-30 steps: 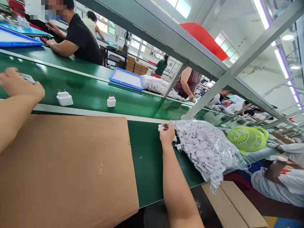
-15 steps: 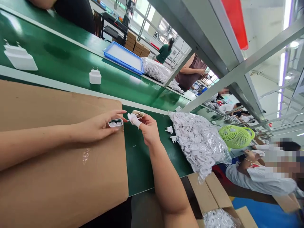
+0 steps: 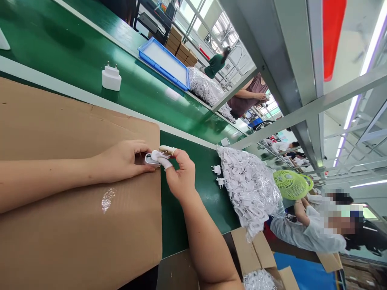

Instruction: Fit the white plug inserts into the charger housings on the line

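Note:
My left hand [image 3: 128, 159] rests over the cardboard's right edge, closed around a white charger housing [image 3: 148, 160] whose open end faces right. Thin white finger cots cover the thumb and a fingertip of my right hand [image 3: 183, 171]. It pinches a small white plug cap [image 3: 156, 155] against the housing's open end; the fingers partly hide where the two parts meet. To the right on the green bench lie two loose white plug caps [image 3: 216, 169] with pins, beside a clear bag of white plastic parts [image 3: 248, 181].
Brown cardboard [image 3: 75, 229] covers the bench at left. A white charger [image 3: 111, 78] stands pins up on the green conveyor [image 3: 133, 96], near a blue tray [image 3: 163, 60]. Beyond the bag are a green fan [image 3: 290, 184] and a seated co-worker [image 3: 305, 229]. An open carton [image 3: 250, 253] sits below.
My right hand has moved left, bringing the plug cap to the housing. My left fingers have closed more around the housing. The view has shifted, and the conveyor charger sits further left.

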`<state>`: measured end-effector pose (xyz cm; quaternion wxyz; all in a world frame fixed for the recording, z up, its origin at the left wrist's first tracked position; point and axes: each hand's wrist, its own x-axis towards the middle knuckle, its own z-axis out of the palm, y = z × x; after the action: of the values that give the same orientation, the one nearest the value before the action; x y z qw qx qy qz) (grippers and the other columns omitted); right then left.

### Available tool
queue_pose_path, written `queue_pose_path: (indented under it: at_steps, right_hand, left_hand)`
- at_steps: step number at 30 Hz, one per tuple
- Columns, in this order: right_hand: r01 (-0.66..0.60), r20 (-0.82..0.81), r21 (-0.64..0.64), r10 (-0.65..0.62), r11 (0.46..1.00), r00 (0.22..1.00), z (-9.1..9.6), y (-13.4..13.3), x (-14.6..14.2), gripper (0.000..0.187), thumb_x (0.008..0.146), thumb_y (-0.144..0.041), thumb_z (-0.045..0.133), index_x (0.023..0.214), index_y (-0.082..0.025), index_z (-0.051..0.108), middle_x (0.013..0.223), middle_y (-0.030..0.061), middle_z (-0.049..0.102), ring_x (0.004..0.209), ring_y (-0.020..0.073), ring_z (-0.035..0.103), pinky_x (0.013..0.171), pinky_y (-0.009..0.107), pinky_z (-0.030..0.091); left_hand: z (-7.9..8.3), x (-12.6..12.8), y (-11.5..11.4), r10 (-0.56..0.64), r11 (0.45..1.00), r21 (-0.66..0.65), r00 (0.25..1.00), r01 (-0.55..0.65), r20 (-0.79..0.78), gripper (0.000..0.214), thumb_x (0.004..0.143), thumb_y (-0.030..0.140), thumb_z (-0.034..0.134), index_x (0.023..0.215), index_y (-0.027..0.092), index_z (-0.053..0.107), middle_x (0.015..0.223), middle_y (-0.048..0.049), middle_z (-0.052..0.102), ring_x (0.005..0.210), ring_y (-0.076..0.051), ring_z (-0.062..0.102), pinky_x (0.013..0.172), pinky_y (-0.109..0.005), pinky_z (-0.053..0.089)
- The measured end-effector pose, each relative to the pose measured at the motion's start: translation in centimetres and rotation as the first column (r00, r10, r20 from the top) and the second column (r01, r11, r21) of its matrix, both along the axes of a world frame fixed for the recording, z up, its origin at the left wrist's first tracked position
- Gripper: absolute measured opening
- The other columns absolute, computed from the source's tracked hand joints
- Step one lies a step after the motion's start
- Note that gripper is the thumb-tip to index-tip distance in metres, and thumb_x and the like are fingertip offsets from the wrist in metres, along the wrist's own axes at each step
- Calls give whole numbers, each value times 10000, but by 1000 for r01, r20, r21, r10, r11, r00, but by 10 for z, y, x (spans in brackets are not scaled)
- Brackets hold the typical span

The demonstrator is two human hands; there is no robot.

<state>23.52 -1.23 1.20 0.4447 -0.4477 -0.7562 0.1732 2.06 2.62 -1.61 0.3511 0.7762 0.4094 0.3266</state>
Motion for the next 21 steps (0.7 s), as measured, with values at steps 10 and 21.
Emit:
queue_pose_path:
  at_steps: [10,21]
  right_hand:
    - [-33,421,162,-39,986,906,10,0,-6,369,876,-37,518,1094,-230,745,1117,60,807,1028,232,712,970,376,595]
    - [32,461,37,-46,999,886,20,0,-15,379,820,-16,517,1038,-259,709,1069,-4,804,1048,195,746,1281,432,431]
  left_hand:
    - [-1,-1,-2,-42,997,60,999,41,19,396,917,592,675,910,199,721,872,-40,663,810,-216,631,687,-312,466]
    - [-2,3,-22,396,562,809,802,173,-447,592,1161,382,280,925,79,731,819,-150,615,692,-282,596,602,-399,413]
